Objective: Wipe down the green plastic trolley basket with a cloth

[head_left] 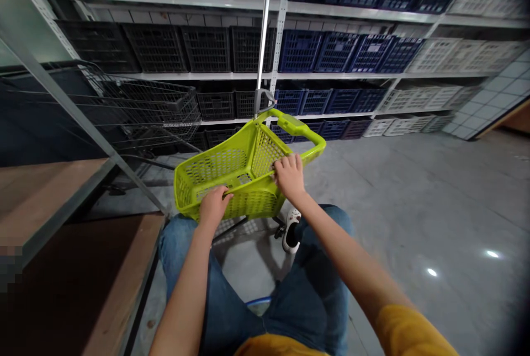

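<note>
Evidently, a lime-green plastic trolley [252,200] is held, long near rim in fingers [290,161], by left hand [212,207] and right hand [290,176]

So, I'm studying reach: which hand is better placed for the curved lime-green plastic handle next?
Right hand, probably: it touches the lime-green perforated plastic cart near its handle; the left hand sits farther along the cart.

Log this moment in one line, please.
Left hand: curled over near rim of green cart | right hand: same rim, nearer handle | behind: shelved crates
</note>
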Demonstrator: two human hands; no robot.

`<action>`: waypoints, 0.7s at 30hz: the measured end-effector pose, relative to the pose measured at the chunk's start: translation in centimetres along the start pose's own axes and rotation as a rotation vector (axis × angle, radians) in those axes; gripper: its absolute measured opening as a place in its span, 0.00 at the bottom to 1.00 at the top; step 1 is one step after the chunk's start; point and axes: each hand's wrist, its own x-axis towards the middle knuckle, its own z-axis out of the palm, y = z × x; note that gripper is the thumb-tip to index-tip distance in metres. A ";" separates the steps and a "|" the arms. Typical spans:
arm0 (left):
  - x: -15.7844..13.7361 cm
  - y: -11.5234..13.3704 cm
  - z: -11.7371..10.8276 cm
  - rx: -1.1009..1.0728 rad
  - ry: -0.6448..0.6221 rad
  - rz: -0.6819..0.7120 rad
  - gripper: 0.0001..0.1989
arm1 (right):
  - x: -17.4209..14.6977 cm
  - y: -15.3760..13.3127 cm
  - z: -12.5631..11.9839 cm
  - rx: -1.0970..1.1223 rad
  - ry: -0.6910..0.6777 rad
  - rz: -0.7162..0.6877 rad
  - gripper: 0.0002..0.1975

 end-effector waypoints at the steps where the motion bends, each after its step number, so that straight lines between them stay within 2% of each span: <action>1: 0.0 0.1 0.0 0.004 0.000 -0.003 0.09 | -0.2 -1.8 0.5 0.018 -0.013 -0.029 0.11; 5: 0.1 -0.2 0.0 0.028 -0.007 -0.005 0.08 | -0.7 -9.4 2.1 0.125 -0.048 -0.181 0.12; 8: -0.1 -0.5 -0.1 0.051 -0.013 0.007 0.08 | -0.8 -11.8 2.4 0.173 -0.056 -0.289 0.11; 9: -0.1 -0.6 -0.1 0.054 -0.011 0.014 0.08 | -0.8 -11.4 2.2 0.173 -0.062 -0.323 0.11; 11: -0.3 -0.8 -0.1 0.048 0.001 0.028 0.09 | -0.6 -8.8 1.8 0.146 -0.073 -0.347 0.11; 15: -0.4 -1.1 0.2 0.013 0.029 0.050 0.10 | 0.0 0.1 0.2 0.043 -0.033 -0.220 0.10; 17: -0.4 -1.1 0.4 0.006 0.037 0.057 0.10 | 0.2 3.6 -0.5 0.045 0.012 -0.191 0.10; 19: -0.3 -1.0 0.5 0.008 0.039 0.064 0.10 | 0.1 5.5 -0.6 0.082 0.060 -0.206 0.10; 21: -0.3 -0.9 0.5 0.014 0.038 0.063 0.09 | -0.5 6.0 -0.2 0.152 0.126 -0.227 0.11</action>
